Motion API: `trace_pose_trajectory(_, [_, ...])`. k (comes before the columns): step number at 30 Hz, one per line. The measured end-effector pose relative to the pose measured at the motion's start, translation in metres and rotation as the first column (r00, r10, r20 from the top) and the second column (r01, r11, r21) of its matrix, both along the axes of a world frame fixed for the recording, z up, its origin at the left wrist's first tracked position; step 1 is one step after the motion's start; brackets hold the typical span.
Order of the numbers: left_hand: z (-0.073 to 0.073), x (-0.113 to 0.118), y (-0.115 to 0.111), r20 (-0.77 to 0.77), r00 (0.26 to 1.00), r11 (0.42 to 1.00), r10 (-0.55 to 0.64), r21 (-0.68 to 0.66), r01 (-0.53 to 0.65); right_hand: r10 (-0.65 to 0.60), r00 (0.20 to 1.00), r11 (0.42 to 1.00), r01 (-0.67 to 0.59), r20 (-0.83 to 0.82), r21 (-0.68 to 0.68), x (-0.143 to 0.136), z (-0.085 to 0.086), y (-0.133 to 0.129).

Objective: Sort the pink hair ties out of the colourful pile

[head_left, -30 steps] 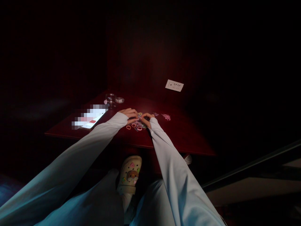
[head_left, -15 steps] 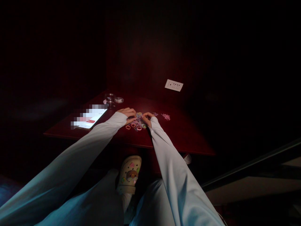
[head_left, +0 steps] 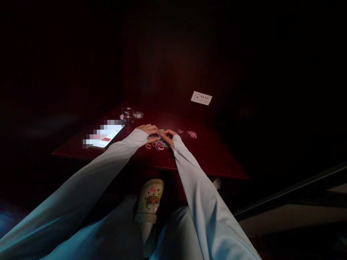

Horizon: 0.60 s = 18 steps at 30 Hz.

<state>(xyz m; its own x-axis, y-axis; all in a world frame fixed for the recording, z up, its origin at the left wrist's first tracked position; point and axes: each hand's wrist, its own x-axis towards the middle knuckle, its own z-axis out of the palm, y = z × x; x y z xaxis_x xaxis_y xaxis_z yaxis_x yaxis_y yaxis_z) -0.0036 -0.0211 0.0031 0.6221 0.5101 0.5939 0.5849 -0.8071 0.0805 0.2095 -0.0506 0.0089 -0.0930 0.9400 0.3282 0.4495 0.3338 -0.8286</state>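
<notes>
On the dark red table lies a loose pile of small hair ties point(head_left: 160, 145), pink, purple, yellow and other colours, several of them ring-shaped. My left hand point(head_left: 149, 133) comes in over the pile's left side, palm down, its thumb apart from the fingers. From the right, my right hand point(head_left: 168, 135) bends over the same pile, thumb and fingertips drawn together near the left fingertips. Anything pinched there is too small to make out. Just right of my right hand are a small purple group of hair ties point(head_left: 180, 131) and a larger pink group point(head_left: 192, 134).
A lit phone point(head_left: 108, 134) lies left on the table point(head_left: 211, 159). Behind it stand a clear jar point(head_left: 127, 112) and a round clear lid point(head_left: 138, 115). A white socket plate point(head_left: 201, 98) is on the back wall. Below the front edge shows a yellowish clog point(head_left: 150, 200).
My fingertips have come closer together over the pile, the right hand reaching slightly left. The view has shifted a little; phone, jar and side groups stay in place.
</notes>
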Motion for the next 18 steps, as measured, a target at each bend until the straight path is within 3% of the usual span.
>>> trace_pose_trajectory(18, [0.003, -0.001, 0.004, -0.029, 0.998, 0.999, -0.052, 0.001, 0.052, -0.028, 0.989, 1.0, 0.028, -0.148, 0.002, 0.0, -0.009, 0.015])
